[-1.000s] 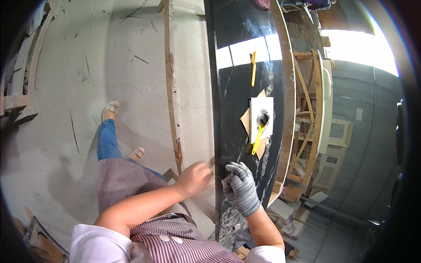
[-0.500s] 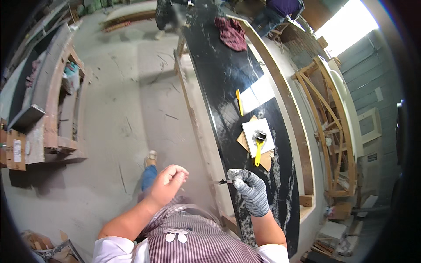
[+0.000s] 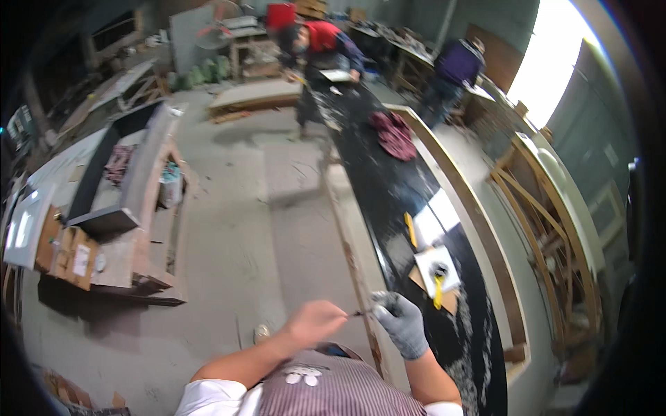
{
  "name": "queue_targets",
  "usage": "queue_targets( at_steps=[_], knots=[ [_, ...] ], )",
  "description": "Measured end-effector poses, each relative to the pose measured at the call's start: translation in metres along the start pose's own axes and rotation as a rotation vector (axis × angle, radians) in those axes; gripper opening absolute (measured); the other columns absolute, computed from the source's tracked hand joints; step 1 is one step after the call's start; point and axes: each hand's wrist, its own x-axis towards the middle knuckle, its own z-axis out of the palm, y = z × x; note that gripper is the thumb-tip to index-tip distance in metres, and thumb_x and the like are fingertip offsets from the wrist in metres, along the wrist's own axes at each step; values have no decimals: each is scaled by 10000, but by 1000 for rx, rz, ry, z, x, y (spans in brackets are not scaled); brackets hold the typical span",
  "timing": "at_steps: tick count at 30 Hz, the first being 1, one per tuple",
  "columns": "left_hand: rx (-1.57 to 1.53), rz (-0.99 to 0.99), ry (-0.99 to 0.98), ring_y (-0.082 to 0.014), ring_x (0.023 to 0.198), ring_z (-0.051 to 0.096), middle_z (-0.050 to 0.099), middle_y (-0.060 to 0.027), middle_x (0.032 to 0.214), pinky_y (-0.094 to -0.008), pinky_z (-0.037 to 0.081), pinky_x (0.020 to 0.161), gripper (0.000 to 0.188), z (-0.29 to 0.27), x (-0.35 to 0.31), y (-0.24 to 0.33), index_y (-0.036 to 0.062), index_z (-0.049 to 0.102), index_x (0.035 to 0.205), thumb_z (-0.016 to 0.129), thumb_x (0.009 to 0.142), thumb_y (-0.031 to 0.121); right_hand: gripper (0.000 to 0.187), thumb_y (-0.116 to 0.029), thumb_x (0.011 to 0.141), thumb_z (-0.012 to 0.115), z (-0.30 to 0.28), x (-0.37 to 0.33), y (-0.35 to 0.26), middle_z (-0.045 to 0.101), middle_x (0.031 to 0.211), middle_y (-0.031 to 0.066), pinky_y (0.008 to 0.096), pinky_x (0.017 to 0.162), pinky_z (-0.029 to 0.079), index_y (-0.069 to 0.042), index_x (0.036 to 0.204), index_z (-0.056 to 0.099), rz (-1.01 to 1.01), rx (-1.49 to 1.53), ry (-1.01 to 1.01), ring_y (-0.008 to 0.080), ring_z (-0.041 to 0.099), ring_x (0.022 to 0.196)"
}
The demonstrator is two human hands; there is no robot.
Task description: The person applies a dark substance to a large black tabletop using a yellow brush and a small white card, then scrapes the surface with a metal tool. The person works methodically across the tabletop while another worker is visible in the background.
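My right hand [image 3: 401, 324], in a grey knit glove with pale smears at the fingertips, is closed on a thin dark-tipped tool [image 3: 359, 313] pointing left. My bare left hand [image 3: 316, 324] is blurred by motion and comes up to that tip; whether its fingers touch it is unclear. Both hands are in front of my striped apron [image 3: 333, 388], by the near edge of a long black stone slab [image 3: 395, 256] with white veining. On the slab, right of the gloved hand, a yellow-handled scraper [image 3: 438, 292] lies on a white square board [image 3: 424, 259] over brown cardboard [image 3: 449, 303].
A slim yellow tool [image 3: 411, 229] and a dark red cloth [image 3: 393, 136] lie farther along the slab. A wooden frame rail [image 3: 479, 215] runs along its right side. One person [image 3: 322, 41] leans over the far end; another [image 3: 458, 66] works behind. A workbench [image 3: 149, 236] stands left.
The view has tipped up, showing more of the room and the person at the slab's far end. My left hand has moved right, up to the tip of the tool in my right hand.
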Motion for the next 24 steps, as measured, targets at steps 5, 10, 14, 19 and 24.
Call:
queue_targets(
  at_steps=[5,10,14,19,24],
  knots=[
    [31,-19,15,-182,811,629,682,-80,879,-304,494,707,178,-45,-10,-17,31,727,1013,669,924,174,256,-86,839,751,46,25,20,701,933,65,283,809,521,9,1070,691,-263,-124,77,140,651,863],
    [50,-73,189,-154,764,629,680,-77,875,-301,498,689,154,-112,-34,-19,18,717,969,679,915,157,201,-42,892,707,112,57,13,675,934,10,245,784,504,5,1085,678,-271,-121,-84,71,593,840],
    [-172,-165,312,-100,744,610,687,-32,843,-275,495,670,167,-152,-58,-48,17,717,977,683,928,173,183,-51,884,709,161,82,3,676,880,-1,226,750,496,-7,1061,685,-213,-144,-237,61,589,796],
    [-429,-356,340,-66,730,594,691,-7,843,-227,501,651,238,-191,-93,-76,43,714,1019,673,972,272,173,-109,906,687,218,103,-25,688,931,100,320,753,521,-22,1056,678,-480,-314,-421,200,645,825],
    [-712,-547,327,-62,610,515,639,8,774,-216,425,516,290,-224,-123,-81,55,685,958,667,961,345,170,-73,891,695,269,109,-43,677,964,133,358,735,528,-24,1050,664,-804,-366,-489,285,643,818]
  ],
)
